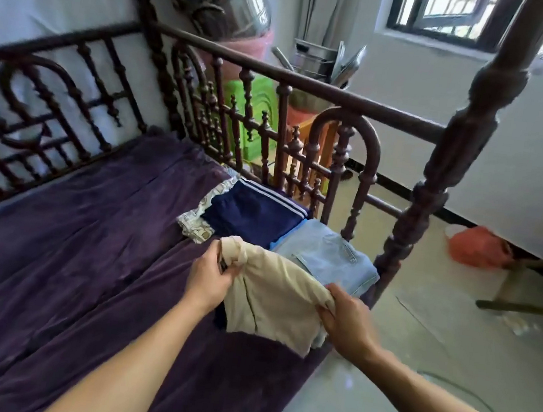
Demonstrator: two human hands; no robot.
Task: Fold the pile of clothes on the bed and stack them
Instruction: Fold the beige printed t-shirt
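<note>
In the middle of the frame, a little to the right, both hands hold a beige garment [272, 296] above the purple bedspread [67, 248]. The left hand [210, 282] grips the upper left corner of the garment, with the fingers curled around a bunch of cloth. The right hand [348, 319] pinches the right edge of it between thumb and fingers. The garment hangs between the two hands, and its lower edge falls toward the edge of the bed.

Just above the garment in the frame, folded clothes lie on the bed close to the footboard. Folded light blue jeans [328, 258] are at the right, partly hidden behind the beige cloth. Next to them, to the upper left, lies a folded navy garment with white stripes [258, 216], and a patterned cloth [199, 220] shows from under its left side.

The dark wooden bed frame [313, 90] with turned spindles crosses the upper half of the frame. At the right edge, an orange bag [475, 248] lies on the floor near the wall, and a window [437, 10] is at the upper right.
</note>
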